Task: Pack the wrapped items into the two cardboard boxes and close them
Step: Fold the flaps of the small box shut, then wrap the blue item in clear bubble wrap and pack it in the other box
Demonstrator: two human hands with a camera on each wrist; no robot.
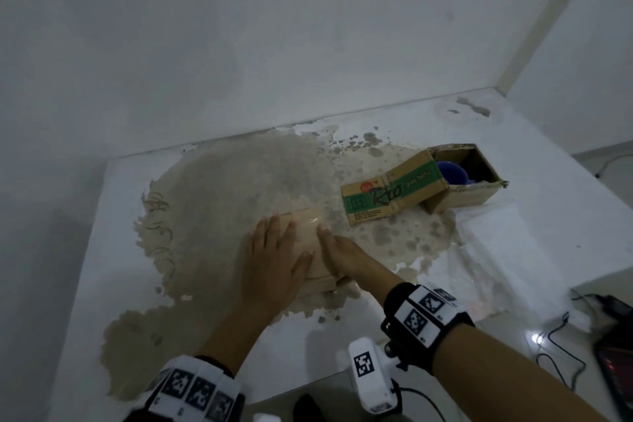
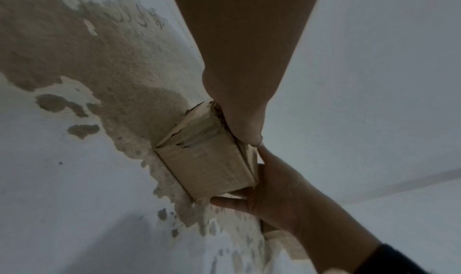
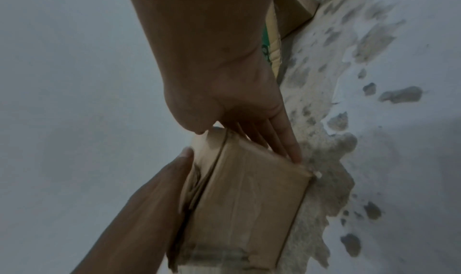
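A small closed cardboard box lies on the table's worn middle. My left hand rests flat on its top, fingers straight. My right hand lies against the box's right side with straight fingers; its thumb sits near the top edge. The left wrist view shows the box's torn, taped end, with my right hand cupping its corner. In the right wrist view my fingers run down the box's side. A second box stands open at the right with a blue item inside and its green-printed flap folded out.
The white table has a large tan peeled patch and meets a wall at the back. Its right edge drops to the floor, where cables and a device lie. The front edge is near my wrists.
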